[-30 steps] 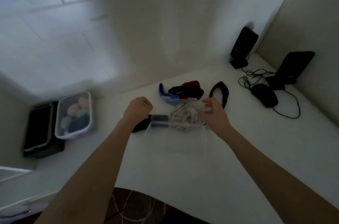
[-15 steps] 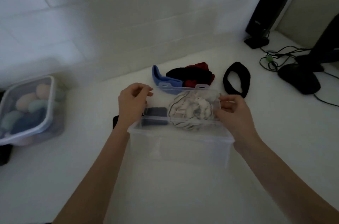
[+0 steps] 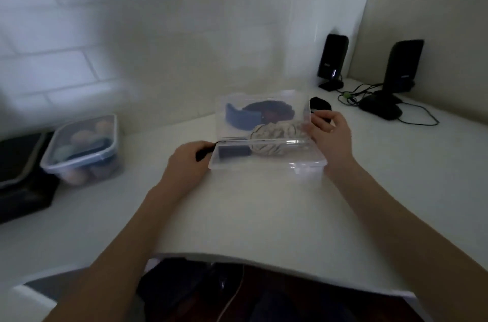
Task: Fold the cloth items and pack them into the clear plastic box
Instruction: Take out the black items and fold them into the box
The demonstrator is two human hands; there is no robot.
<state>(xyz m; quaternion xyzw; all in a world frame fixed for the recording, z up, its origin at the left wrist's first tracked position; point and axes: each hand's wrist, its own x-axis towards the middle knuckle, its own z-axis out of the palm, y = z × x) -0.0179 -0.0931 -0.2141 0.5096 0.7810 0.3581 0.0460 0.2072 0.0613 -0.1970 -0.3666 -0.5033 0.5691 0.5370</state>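
The clear plastic box [image 3: 266, 163] sits mid-table with its lid [image 3: 261, 102] standing upright. Inside lie a white striped cloth [image 3: 269, 143] and a dark navy cloth [image 3: 235, 151]. Through the lid I see a blue cloth [image 3: 240, 118] and a dark red-and-black cloth [image 3: 274, 110] on the table behind. My right hand [image 3: 330, 137] holds the lid's right edge. At the box's left end, my left hand [image 3: 184, 160] curls around a black cloth [image 3: 203, 154], mostly hidden by the fingers.
A lidded container [image 3: 79, 147] of coloured rounded items stands at the left, beside a black device [image 3: 21, 163]. A black band [image 3: 320, 104] lies behind my right hand. Two speakers [image 3: 332, 57] [image 3: 402, 65], a mouse [image 3: 380, 109] and cables fill the right corner. The table edge [image 3: 237, 259] curves near me.
The lid has swung from nearly flat to upright under my right hand. My left hand dropped from above the box to its left end, onto the black cloth.
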